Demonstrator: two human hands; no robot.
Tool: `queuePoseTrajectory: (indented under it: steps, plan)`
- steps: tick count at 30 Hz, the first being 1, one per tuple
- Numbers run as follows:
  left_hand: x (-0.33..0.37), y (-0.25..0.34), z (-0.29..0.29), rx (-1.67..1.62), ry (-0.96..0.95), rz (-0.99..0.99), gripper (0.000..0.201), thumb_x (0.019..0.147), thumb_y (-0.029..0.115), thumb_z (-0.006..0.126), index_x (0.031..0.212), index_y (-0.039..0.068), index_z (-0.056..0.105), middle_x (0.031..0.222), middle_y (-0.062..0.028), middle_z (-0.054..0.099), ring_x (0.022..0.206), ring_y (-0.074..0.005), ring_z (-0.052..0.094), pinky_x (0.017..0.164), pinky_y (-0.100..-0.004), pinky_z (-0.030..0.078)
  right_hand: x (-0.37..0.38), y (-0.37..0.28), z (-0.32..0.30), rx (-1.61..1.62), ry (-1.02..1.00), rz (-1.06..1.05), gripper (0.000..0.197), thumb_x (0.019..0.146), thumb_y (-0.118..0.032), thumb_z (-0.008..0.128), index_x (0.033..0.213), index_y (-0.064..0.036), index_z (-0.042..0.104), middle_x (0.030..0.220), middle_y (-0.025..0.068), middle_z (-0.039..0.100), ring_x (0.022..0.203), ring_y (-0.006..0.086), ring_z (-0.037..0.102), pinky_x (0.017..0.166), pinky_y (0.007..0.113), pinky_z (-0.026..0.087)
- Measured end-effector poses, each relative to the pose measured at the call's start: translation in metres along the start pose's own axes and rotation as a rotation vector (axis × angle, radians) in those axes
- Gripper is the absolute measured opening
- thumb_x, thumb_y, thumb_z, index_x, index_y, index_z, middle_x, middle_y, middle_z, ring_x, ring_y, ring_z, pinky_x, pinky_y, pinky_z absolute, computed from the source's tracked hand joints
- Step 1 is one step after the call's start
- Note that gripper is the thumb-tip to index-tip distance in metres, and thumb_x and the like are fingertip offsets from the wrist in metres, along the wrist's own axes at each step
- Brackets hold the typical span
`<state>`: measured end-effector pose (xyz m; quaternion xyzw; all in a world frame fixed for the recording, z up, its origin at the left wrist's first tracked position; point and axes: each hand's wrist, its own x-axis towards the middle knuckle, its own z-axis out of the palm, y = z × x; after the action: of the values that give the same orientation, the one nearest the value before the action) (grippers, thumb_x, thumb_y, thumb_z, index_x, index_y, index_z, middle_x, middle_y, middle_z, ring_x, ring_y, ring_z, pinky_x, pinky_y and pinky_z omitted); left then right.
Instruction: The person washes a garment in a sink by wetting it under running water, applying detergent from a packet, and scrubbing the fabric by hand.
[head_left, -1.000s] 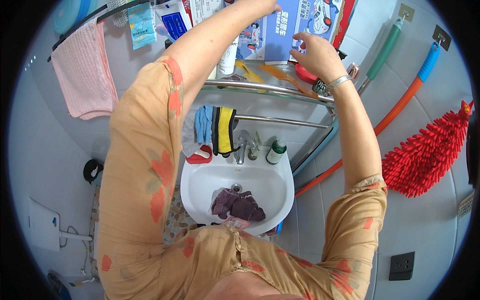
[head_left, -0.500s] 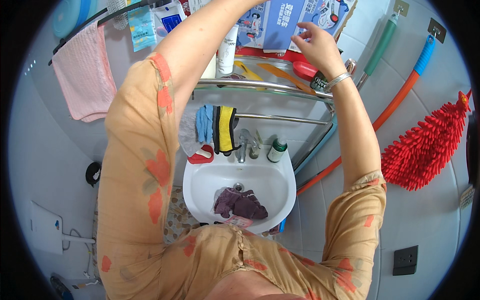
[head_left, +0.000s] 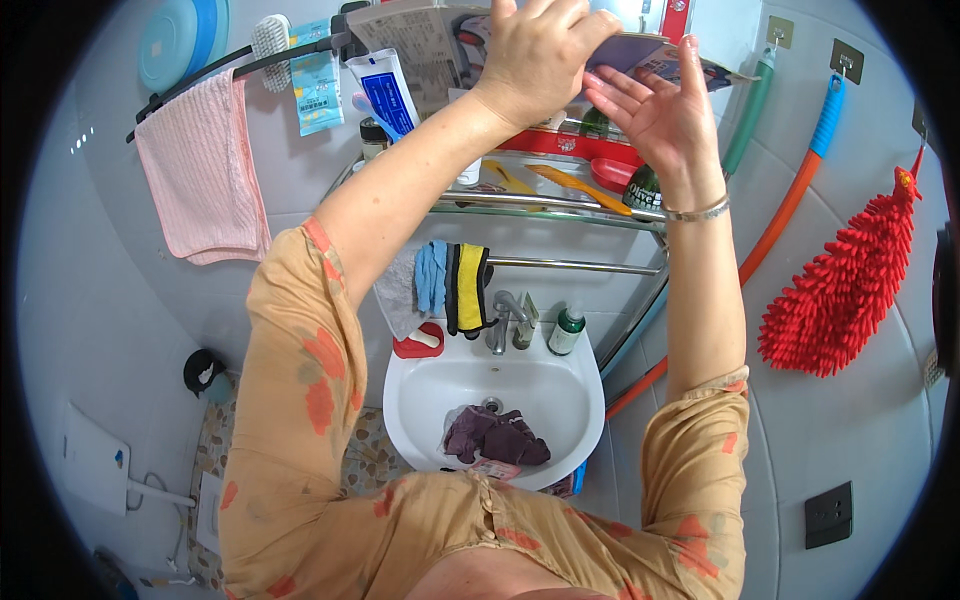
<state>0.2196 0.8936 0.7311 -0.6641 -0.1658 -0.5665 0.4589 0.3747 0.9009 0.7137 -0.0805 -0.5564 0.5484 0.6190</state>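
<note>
A printed flattened cardboard box [head_left: 420, 45] stands tilted above the shelf, seen partly edge-on. My left hand [head_left: 545, 62] is closed on it near its middle, fingers bent over the card. My right hand [head_left: 665, 130] is beside the box's right part, palm showing, fingers stretched out and thumb raised against the card. Whether its fingertips bear on the underside is hard to tell. Just below lie an orange flat-handled tool [head_left: 580, 188], a red dish [head_left: 613, 175] and a dark green container [head_left: 645, 188] on the glass shelf.
A white sink [head_left: 415, 400] holds a dark purple cloth [head_left: 495, 437]. Cloths, one of them yellow and black [head_left: 467, 290], hang on a rail beside the faucet [head_left: 500, 330]. A pink towel [head_left: 200, 170] hangs left; a red chenille duster [head_left: 850, 280] and an orange pole [head_left: 780, 220] hang right.
The cardboard has tipped from facing me to nearly edge-on. My left hand has come down into view on it, and my right hand has turned palm-up and moved lower.
</note>
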Motion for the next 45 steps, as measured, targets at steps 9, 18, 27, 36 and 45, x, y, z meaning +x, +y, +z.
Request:
queuePoseTrajectory:
  steps: [9, 18, 27, 36, 45]
  plan:
    - [0.003, -0.003, 0.006, -0.013, 0.183, 0.278, 0.013, 0.075, 0.009, 0.054, 0.085, 0.017, 0.058, 0.078, -0.0015, 0.051, 0.078, -0.0174, 0.051, 0.093, -0.0452, 0.028, -0.008, -0.011, 0.015, 0.027, 0.016, -0.228, 0.067, 0.083, -0.043, 0.049, 0.124, 0.0072, 0.029, 0.123, 0.0240, 0.041, 0.112, 0.0333, 0.047, 0.095, 0.045, 0.040]
    - [-0.081, -0.028, 0.067, 0.157, -0.347, 0.081, 0.029, 0.073, 0.011, 0.061, 0.102, 0.016, 0.058, 0.098, -0.0056, 0.054, 0.098, -0.0226, 0.051, 0.093, -0.0522, 0.030, 0.076, 0.065, -0.050, 0.331, 0.339, -0.238, 0.028, 0.089, -0.004, 0.046, 0.116, -0.0030, 0.043, 0.117, 0.0134, 0.048, 0.106, 0.0291, 0.050, 0.090, 0.051, 0.042]
    - [-0.057, -0.027, 0.061, 0.114, -0.760, -0.354, 0.059, 0.078, 0.024, 0.058, 0.133, 0.026, 0.037, 0.147, -0.0087, 0.008, 0.132, -0.0404, 0.010, 0.092, -0.0699, 0.022, 0.090, 0.097, -0.055, 0.121, 0.482, -0.037, 0.038, 0.092, -0.023, 0.046, 0.124, -0.0044, 0.036, 0.123, 0.0188, 0.043, 0.110, 0.0355, 0.047, 0.092, 0.054, 0.039]
    - [-0.049, -0.042, 0.073, 0.307, -1.088, -0.538, 0.066, 0.078, 0.034, 0.059, 0.136, 0.033, 0.028, 0.148, -0.0070, 0.005, 0.131, -0.0408, 0.011, 0.092, -0.0652, 0.029, 0.087, 0.054, -0.064, 0.159, 0.357, 0.283, 0.098, 0.082, -0.065, 0.039, 0.135, 0.0082, -0.001, 0.138, 0.0344, 0.002, 0.128, 0.0450, 0.018, 0.105, 0.048, 0.024]
    - [-0.067, -0.017, 0.095, 0.398, -1.244, -0.364, 0.065, 0.075, 0.011, 0.059, 0.133, 0.031, 0.036, 0.145, -0.0048, 0.015, 0.129, -0.0396, 0.019, 0.090, -0.0637, 0.032, 0.079, 0.032, -0.057, -0.602, 0.349, 0.025, 0.066, 0.084, -0.052, 0.049, 0.129, -0.0047, 0.039, 0.122, 0.0111, 0.043, 0.108, 0.0226, 0.041, 0.092, 0.038, 0.033]
